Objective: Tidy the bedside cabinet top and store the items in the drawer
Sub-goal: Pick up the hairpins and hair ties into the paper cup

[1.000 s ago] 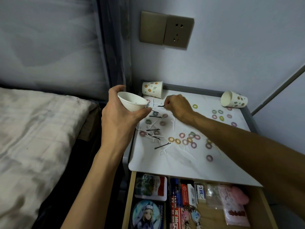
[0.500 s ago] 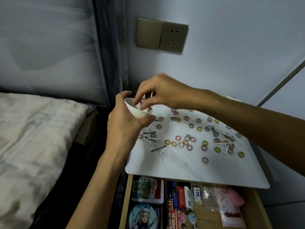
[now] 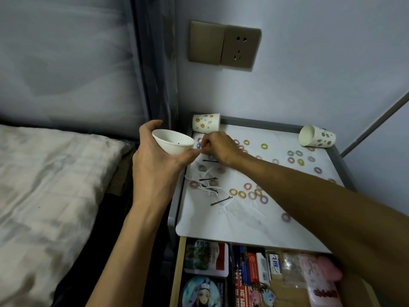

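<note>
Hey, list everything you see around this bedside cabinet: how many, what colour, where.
white cup: one, white, held just left of the cabinet
patterned cups: two, white with dots, on their sides at the rear corners
small rings: many, mixed colours, scattered over the top
hairpins: at least three, black, left half of the top
white picks: several, white, among the hairpins
mat: one, white, covering the cabinet top
drawer: one, wooden, open at the front, holding packets and cards
socket plate: one, bronze, wall above
bed: one, pale bedding, left
left hand: one, holds the white cup
right hand: one, fingers curled beside the cup's rim; what they pinch is unclear
</note>
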The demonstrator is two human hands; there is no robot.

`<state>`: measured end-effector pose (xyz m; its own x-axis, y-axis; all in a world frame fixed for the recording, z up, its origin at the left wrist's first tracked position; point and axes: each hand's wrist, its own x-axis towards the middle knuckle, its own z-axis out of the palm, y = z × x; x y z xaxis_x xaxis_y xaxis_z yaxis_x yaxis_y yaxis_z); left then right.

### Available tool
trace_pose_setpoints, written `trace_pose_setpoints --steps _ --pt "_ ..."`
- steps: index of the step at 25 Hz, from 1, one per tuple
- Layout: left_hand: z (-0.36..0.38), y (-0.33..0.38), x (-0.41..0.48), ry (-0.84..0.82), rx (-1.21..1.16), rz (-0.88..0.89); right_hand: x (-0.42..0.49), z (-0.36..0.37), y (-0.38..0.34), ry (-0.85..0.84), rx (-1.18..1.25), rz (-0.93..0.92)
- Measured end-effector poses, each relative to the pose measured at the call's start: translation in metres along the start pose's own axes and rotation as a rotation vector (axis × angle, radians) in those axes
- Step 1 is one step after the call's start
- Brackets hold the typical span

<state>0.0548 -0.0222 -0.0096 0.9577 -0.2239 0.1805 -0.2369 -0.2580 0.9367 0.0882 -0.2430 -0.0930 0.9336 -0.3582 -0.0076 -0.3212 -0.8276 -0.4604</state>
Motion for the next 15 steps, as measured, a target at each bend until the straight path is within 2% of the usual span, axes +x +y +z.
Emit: trace_pose_setpoints --steps 5,10,15 --pt "0.002 0.0 0.0 0.003 0.005 -0.002 0.004 0.006 -0.003 0.043 -0.18 -0.007" --pt "0.002 0.003 -0.002 -0.01 -0.004 -0.009 -0.005 0.005 0.001 0.02 -0.557 -0.191" --pt "0.0 0.003 -0.002 -0.005 -0.011 -0.01 -0.006 -0.013 0.012 0.025 -0.505 -0.145"
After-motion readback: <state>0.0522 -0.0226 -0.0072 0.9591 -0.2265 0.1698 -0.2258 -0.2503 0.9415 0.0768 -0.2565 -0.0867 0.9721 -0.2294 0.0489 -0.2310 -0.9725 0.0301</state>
